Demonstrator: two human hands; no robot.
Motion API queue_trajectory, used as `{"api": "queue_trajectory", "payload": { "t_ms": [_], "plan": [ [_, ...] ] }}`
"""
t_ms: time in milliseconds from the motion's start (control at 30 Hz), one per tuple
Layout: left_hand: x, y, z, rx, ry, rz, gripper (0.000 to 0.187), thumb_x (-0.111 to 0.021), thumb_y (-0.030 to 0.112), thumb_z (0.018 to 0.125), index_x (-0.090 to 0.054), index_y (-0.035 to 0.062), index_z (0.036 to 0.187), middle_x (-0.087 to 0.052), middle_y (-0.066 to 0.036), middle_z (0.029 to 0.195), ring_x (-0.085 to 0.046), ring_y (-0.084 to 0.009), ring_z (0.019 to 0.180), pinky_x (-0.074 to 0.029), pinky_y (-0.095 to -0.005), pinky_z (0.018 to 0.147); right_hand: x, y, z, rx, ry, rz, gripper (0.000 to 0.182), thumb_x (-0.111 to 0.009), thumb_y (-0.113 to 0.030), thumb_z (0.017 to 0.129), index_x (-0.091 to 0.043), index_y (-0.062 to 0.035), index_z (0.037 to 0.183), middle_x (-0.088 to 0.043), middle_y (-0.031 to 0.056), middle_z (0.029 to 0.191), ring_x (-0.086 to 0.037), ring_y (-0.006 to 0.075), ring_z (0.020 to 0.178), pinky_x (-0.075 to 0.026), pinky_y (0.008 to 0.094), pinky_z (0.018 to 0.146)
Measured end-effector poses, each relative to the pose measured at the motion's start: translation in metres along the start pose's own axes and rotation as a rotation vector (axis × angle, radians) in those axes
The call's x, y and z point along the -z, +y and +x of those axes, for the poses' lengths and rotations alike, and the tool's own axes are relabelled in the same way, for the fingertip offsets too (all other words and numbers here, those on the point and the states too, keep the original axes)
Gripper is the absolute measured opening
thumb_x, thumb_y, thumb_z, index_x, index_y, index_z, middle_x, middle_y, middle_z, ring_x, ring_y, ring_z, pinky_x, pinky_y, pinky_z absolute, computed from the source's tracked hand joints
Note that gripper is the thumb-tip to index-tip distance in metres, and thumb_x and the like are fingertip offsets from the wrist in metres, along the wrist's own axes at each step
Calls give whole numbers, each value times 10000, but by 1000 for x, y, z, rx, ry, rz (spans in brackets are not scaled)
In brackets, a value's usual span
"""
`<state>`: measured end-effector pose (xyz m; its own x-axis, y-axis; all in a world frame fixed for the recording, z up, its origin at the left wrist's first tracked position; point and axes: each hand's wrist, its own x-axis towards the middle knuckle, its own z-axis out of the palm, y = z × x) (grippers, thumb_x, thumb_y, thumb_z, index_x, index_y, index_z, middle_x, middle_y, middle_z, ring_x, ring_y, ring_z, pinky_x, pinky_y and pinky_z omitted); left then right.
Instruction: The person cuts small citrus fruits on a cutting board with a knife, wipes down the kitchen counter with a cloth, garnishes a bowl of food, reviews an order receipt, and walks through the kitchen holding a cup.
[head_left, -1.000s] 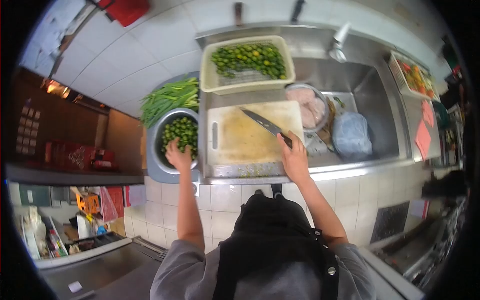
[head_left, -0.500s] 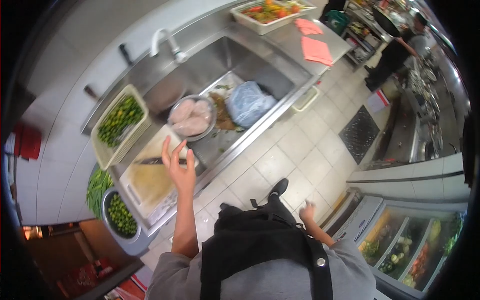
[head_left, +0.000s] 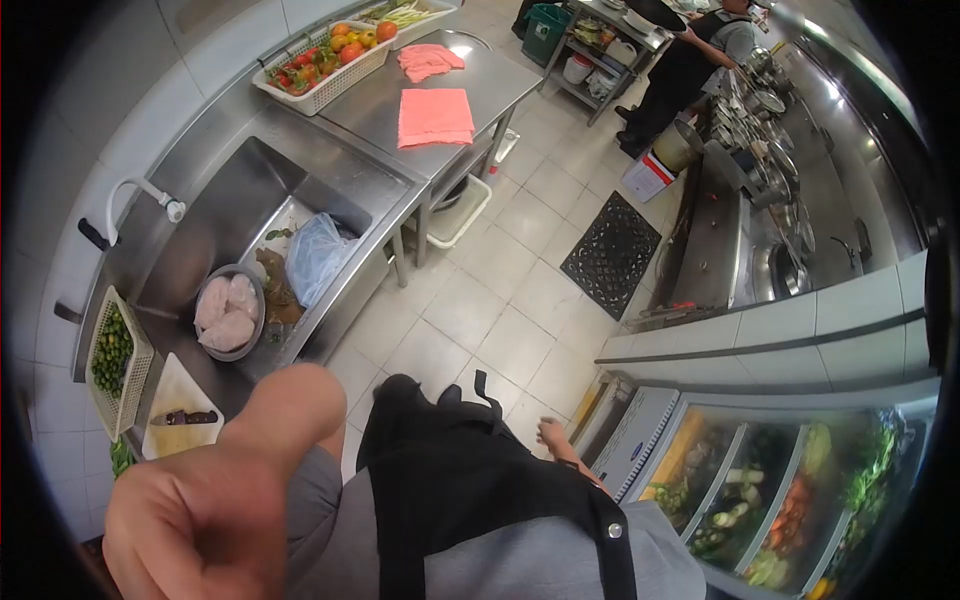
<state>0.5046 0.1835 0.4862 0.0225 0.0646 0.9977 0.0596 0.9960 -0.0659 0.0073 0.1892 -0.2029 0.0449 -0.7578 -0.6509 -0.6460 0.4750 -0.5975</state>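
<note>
My left hand point(head_left: 195, 520) is raised close to the camera, bent at the wrist. Its fingers curl away, and their tips are hidden. Down at my right side hangs my right hand point(head_left: 551, 432), loosely closed with nothing visible in it. Beyond my left forearm lies a white cutting board point(head_left: 172, 385) with a dark-handled knife point(head_left: 185, 417) on it. A metal bowl point(head_left: 257, 335) of pale raw meat point(head_left: 228, 310) stands at the sink, beside a bluish plastic bag point(head_left: 315, 260). A basket point(head_left: 140, 365) holds small green produce point(head_left: 111, 350).
Tomatoes and peppers fill a basket point(head_left: 345, 85) near folded pink cloths point(head_left: 435, 118). To the right stands a glass-topped chiller point(head_left: 640, 440) with vegetables. A black mat point(head_left: 612, 255) lies on the floor. Another person point(head_left: 690, 65) holds a pan by the stove counter.
My left hand has risen from over the cutting board to near the camera, and its spread fingers have curled. The view has turned toward the right. My right hand still hangs low.
</note>
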Motion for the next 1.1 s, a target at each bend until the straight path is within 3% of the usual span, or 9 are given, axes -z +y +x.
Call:
{"api": "queue_trajectory", "payload": {
  "t_ms": [33,200,433,500,700,800,900,933,1100],
  "plan": [
    [-7,-13,2,5,-4,8,316,-440,476,1020,-596,246,1170,-407,87,650,-339,-35,512,-263,-221,468,9,-94,-17,-291,-46,154,421,-543,-107,905,-566,-62,1323,-652,88,980,-633,205,814,-570,359,697],
    [-21,-72,0,-95,30,-60,196,-490,311,1004,-630,191,939,-376,86,598,-348,-24,490,-266,-189,442,7,-174,36,-16,-118,158,388,-531,-132,932,-573,-62,1311,-651,100,1004,-646,193,862,-567,342,701],
    [8,-102,-11,-483,298,108,205,-575,55,806,-505,102,620,-544,56,595,-466,-56,475,-393,-225,467,36,-168,45,-69,-38,24,366,-546,-194,923,-612,-19,1238,-695,175,994,-705,256,786,-577,370,725],
    [3,-152,12,-98,-34,-103,232,-509,227,975,-491,166,752,-370,84,574,-359,-22,490,-286,-178,446,41,-140,53,-118,-45,7,370,-544,-223,928,-621,-2,1215,-693,208,1020,-709,290,793,-573,394,753],
    [35,-187,-1,-146,35,-78,231,-494,250,985,-536,160,777,-364,84,573,-367,-26,496,-308,-187,465,46,-93,117,90,-275,-780,396,-549,-267,931,-626,10,1203,-683,244,1059,-707,323,862,-559,410,812],
    [54,-199,-3,-206,18,35,214,-496,281,990,-676,180,934,-401,90,575,-379,-42,495,-313,-198,468,65,-225,163,-97,-97,-319,436,-567,-316,925,-629,11,1207,-659,280,1107,-674,356,1000,-516,428,912],
    [91,-195,-39,-241,78,-72,261,-616,355,955,-527,173,791,-483,88,611,-381,-41,528,-360,-201,524,72,-462,182,848,197,-281,405,-645,-171,883,-607,-72,1274,-627,205,1160,-592,376,1085,-465,449,952],
    [100,-182,-43,21,92,225,306,-610,152,876,-504,129,590,-560,15,580,-470,-80,468,-390,-222,464,73,-547,174,958,198,-294,425,-646,-180,882,-599,-98,1296,-590,193,1238,-535,375,1172,-416,444,1015],
    [100,-164,-153,876,483,676,638,-496,608,963,-653,7,812,-475,-16,574,-453,-145,505,-355,-288,477,6,-778,218,1356,146,-385,518,-640,-348,891,-552,-194,1377,-459,186,1440,-398,393,1344,-288,549,1112]
  ]
}}
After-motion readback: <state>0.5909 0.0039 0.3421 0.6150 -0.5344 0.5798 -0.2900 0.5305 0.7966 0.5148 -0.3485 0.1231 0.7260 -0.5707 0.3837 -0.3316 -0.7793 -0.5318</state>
